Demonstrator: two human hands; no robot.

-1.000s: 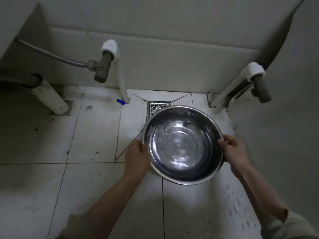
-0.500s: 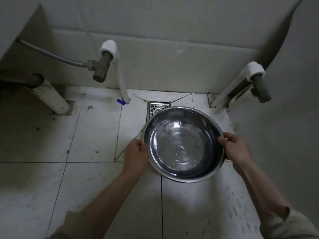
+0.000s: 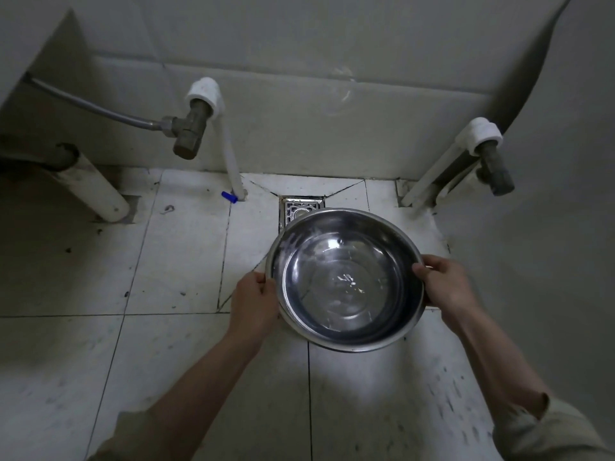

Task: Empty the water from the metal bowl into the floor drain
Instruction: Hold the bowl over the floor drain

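A round metal bowl (image 3: 344, 281) with clear water in it hangs above the white tiled floor. My left hand (image 3: 254, 299) grips its left rim and my right hand (image 3: 444, 282) grips its right rim, thumbs over the edge. The bowl's far edge dips toward the wall and covers the near part of the square metal floor drain (image 3: 301, 207), which sits just behind it by the wall. No water is seen leaving the bowl.
A white pipe with a brass valve (image 3: 191, 134) and a grey hose rises left of the drain. Another valve (image 3: 494, 171) stands at the right by a white curved fixture (image 3: 532, 227). A thick white pipe (image 3: 96, 194) slants at far left. A small blue piece (image 3: 229, 196) lies on the floor.
The bowl has shifted slightly up and toward the wall, its far rim tipping down over the drain. Both hands keep their grip on the rim.
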